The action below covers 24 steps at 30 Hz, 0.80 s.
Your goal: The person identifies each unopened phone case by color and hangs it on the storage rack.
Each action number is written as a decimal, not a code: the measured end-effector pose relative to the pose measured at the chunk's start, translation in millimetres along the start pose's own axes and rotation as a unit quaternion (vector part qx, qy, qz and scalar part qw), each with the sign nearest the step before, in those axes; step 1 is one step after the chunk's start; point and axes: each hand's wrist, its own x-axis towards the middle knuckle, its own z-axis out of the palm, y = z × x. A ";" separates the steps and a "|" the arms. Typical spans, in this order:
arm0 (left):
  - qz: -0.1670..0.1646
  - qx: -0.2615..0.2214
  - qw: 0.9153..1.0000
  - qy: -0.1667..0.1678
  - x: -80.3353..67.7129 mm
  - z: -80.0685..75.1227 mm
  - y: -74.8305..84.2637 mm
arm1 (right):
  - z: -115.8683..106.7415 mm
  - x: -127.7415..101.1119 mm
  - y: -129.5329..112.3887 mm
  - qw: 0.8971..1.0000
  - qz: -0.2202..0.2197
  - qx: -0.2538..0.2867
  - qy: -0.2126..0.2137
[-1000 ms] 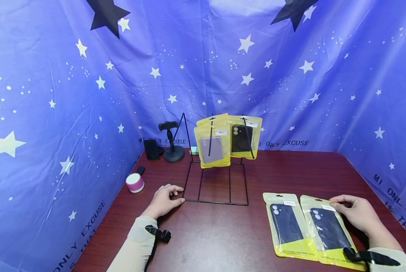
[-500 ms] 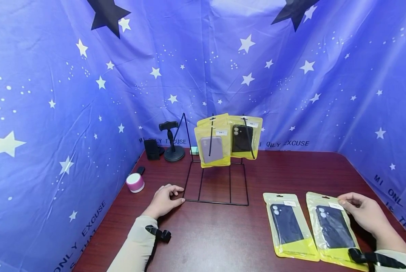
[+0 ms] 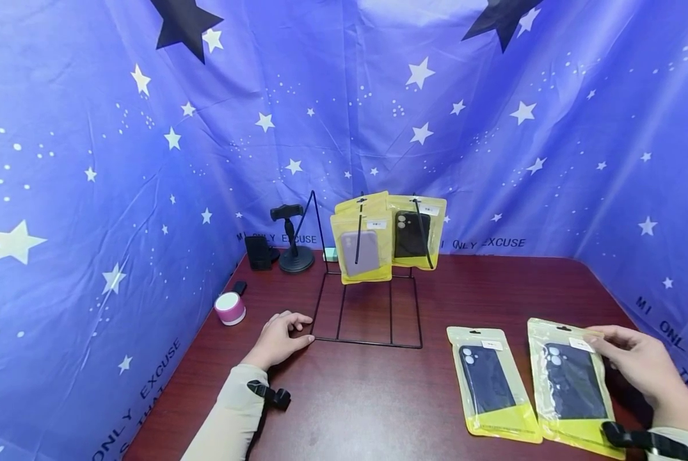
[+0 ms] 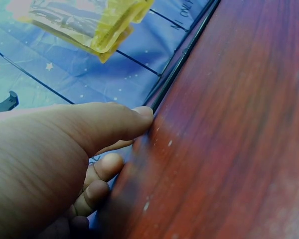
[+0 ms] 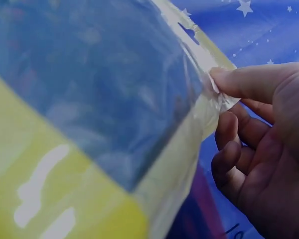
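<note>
My right hand (image 3: 640, 358) pinches the upper right corner of a yellow-and-clear bag holding a dark phone case (image 3: 574, 384); in the right wrist view the thumb (image 5: 249, 82) presses the bag's edge near its hang hole. Another bagged dark phone case (image 3: 488, 381) lies on the table just left of it. My left hand (image 3: 277, 339) holds the front left corner of a black wire display rack (image 3: 367, 344), thumb and index finger at the wire. From the rack's prongs hang a bagged lilac phone case (image 3: 367, 253) and a bagged black phone case (image 3: 413, 234), with another yellow bag behind the lilac one.
Left of the rack stand a black phone holder (image 3: 294, 256), a small black stand (image 3: 258, 253) and a pink-and-white round object (image 3: 230, 308). A blue star-printed curtain (image 3: 493, 128) surrounds the dark red table (image 3: 367, 410).
My right hand has moved right, drawing its bagged phone case away from the other one and raising its top end. The left hand stays at the rack corner.
</note>
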 end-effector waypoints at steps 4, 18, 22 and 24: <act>0.001 0.001 1.000 0.001 -0.1 0.1 0.1 | -4.7 0.8 -7.7 1.000 -0.007 -0.019 0.015; 0.002 0.002 1.000 0.002 0.5 1.0 -1.1 | -21.8 2.0 -57.0 0.992 -0.115 -0.054 0.026; 0.004 0.003 1.000 0.002 0.1 0.3 -0.8 | -28.1 4.2 -74.4 0.989 -0.139 -0.044 0.023; 0.004 0.002 1.000 0.002 0.0 -0.4 -0.3 | -30.3 5.0 -82.8 0.987 -0.152 -0.039 0.023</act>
